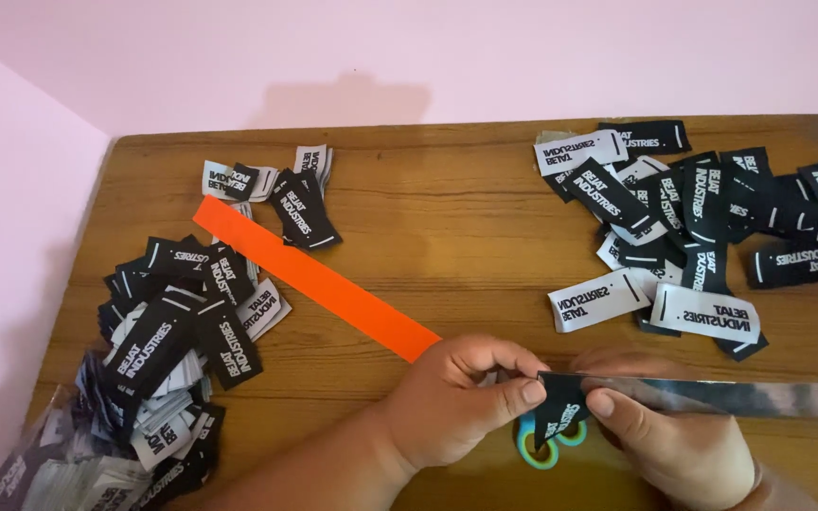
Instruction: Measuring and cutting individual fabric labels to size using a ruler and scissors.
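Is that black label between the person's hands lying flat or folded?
Folded, apparently: the black label is pinched by the left hand and right hand, its lower edge tapering to a point.

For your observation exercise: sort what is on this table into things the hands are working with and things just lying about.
In use: left hand, right hand, black label, shiny strip.

Lying about: orange strip, label piles at left and right, scissors, plastic bag.

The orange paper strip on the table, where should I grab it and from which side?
Grip the orange paper strip at its upper-left end, coming in from the table's far side. That end lies bare on the wooden table between two label heaps, while the lower-right end disappears under the left hand. It lies flat, so a pinch at the corner probably works best.
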